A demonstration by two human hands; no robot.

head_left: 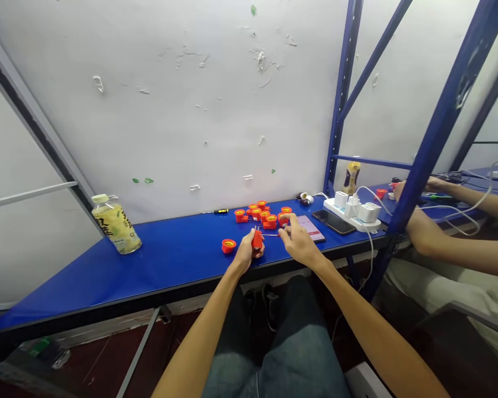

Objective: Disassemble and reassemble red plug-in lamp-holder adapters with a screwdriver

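My left hand [245,251] is closed around a red plug-in lamp holder [257,239] above the table's front edge, its two metal prongs pointing up. Between the thumb and fingers of my right hand [301,241] is a screwdriver [270,235]; its thin shaft points left at the held piece, and most of its handle is hidden. Whether the tip touches the piece, I cannot tell. Several similar red lamp holders [269,222] with yellow insides are clustered just beyond my hands. A single red lamp holder [228,246] sits apart, left of my left hand.
On the blue table [166,257] are a drink bottle [116,225], a yellow-black screwdriver [221,211], a lit phone [311,228], a dark phone [333,221] and a power strip [357,215] with chargers. A blue rack post [431,132] rises at right; beyond it another person's arms [452,237] reach over a table.
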